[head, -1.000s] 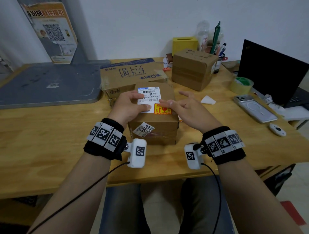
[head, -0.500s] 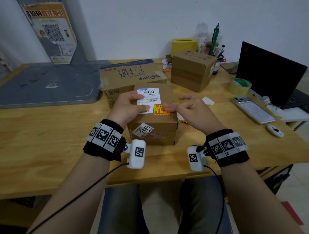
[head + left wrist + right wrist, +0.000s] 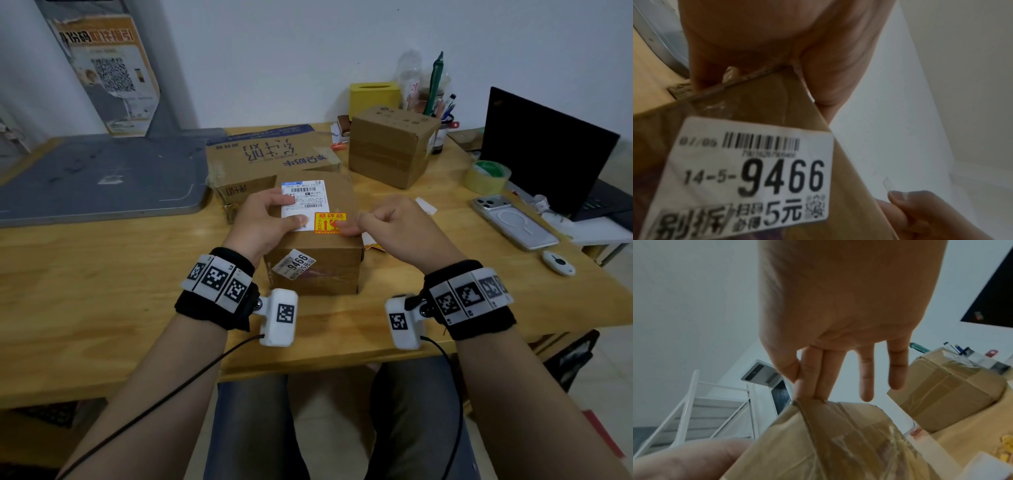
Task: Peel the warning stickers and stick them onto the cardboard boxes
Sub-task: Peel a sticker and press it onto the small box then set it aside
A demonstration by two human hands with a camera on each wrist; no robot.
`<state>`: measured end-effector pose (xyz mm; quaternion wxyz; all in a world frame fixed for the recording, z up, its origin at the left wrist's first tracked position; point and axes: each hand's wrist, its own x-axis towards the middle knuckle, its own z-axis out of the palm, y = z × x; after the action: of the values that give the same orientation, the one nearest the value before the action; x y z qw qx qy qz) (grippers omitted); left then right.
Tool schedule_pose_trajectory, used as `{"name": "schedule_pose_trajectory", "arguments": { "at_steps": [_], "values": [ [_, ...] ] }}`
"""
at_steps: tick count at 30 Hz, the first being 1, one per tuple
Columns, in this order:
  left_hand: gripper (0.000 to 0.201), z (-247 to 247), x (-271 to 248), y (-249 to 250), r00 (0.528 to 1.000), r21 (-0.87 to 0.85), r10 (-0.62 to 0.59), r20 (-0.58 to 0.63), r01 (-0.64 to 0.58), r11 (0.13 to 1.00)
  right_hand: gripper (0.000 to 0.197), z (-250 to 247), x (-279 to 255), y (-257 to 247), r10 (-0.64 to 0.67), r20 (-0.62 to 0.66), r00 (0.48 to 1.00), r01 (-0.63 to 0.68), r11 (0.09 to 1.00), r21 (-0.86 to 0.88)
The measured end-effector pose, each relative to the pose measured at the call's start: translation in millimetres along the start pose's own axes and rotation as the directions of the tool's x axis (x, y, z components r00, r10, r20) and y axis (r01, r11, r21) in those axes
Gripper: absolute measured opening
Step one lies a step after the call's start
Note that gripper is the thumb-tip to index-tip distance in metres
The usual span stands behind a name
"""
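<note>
A small cardboard box (image 3: 318, 270) stands at the table's middle with a white shipping label (image 3: 303, 195) on top. An orange warning sticker (image 3: 329, 222) lies flat on the box top beside that label. My left hand (image 3: 274, 217) grips the box's top left, thumb across the label. My right hand (image 3: 390, 222) touches the sticker's right edge with its fingertips. In the right wrist view the right hand's fingers (image 3: 865, 378) reach straight out over the box (image 3: 828, 434). The left wrist view shows my left hand (image 3: 797, 48) over the box corner above a "9466" tag (image 3: 756, 175).
Behind stand a flat printed carton (image 3: 270, 157) and a taped cube box (image 3: 390, 144). To the right lie a tape roll (image 3: 486, 176), a phone (image 3: 513, 221), a laptop (image 3: 548, 150) and a white fob (image 3: 558, 262). A grey board (image 3: 102, 174) fills the back left.
My right hand has slid right across the sticker, from covering it with spread fingers to touching only its right edge. The left hand has kept its hold on the box.
</note>
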<state>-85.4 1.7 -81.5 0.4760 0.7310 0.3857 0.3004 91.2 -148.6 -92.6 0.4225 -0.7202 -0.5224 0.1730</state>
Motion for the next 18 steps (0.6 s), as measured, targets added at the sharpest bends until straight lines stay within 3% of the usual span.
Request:
{"name": "schedule_pose_trajectory", "arguments": {
  "at_steps": [4,7,9,13,16,18],
  "values": [
    [0.040,0,-4,2,1.000,-0.015,-0.004,0.007,0.004,1.000,0.064,1,5,-1,0.078,-0.099,0.992,-0.096,0.976,-0.197],
    [0.039,-3,-8,2,0.999,-0.067,-0.019,0.030,0.021,0.998,0.058,1,-2,-9,0.086,-0.110,0.990,-0.103,0.983,-0.152],
    [0.042,-8,-11,3,0.999,-0.068,-0.037,0.033,0.039,0.997,0.043,0,-10,-20,0.095,-0.127,0.987,-0.104,0.992,-0.068],
    [0.056,-15,-18,4,0.985,-0.041,-0.170,0.031,0.171,0.984,0.028,-1,-20,-25,0.141,-0.276,0.951,-0.148,0.989,-0.003],
    [0.041,-17,-27,8,0.943,-0.036,-0.315,0.111,0.320,0.947,0.024,7,-25,-28,0.298,-0.110,0.948,-0.307,0.950,-0.066],
    [0.028,-16,-32,13,0.939,-0.049,-0.314,0.141,0.323,0.945,0.019,10,-27,-35,0.347,-0.046,0.937,-0.348,0.938,-0.015]
  ]
}}
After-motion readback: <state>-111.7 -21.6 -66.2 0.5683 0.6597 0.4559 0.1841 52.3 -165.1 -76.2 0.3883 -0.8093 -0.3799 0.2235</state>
